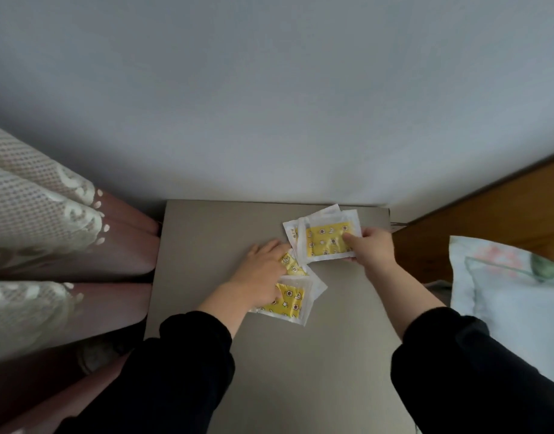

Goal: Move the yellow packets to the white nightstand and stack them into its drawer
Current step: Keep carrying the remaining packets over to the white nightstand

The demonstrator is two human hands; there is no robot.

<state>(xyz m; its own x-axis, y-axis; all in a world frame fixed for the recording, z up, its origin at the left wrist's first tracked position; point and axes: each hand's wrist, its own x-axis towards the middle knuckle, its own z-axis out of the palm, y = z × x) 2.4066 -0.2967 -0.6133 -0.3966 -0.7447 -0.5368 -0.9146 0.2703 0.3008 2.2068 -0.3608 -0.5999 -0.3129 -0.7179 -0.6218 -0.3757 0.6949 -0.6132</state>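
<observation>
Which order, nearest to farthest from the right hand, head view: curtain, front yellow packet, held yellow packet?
1. Held yellow packet, pinched in the right hand, back right.
2. Front yellow packet, centre, partly under the left hand.
3. Curtain, far left, off the nightstand.

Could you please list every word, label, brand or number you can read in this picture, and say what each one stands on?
No text can be read here.
Upper yellow packet, pinched by the right hand: only a printed pattern of flowers and moons; any small print is too blurred to read.
Lower yellow packet, partly under the left hand: flowers and stars only, no legible letters.
</observation>
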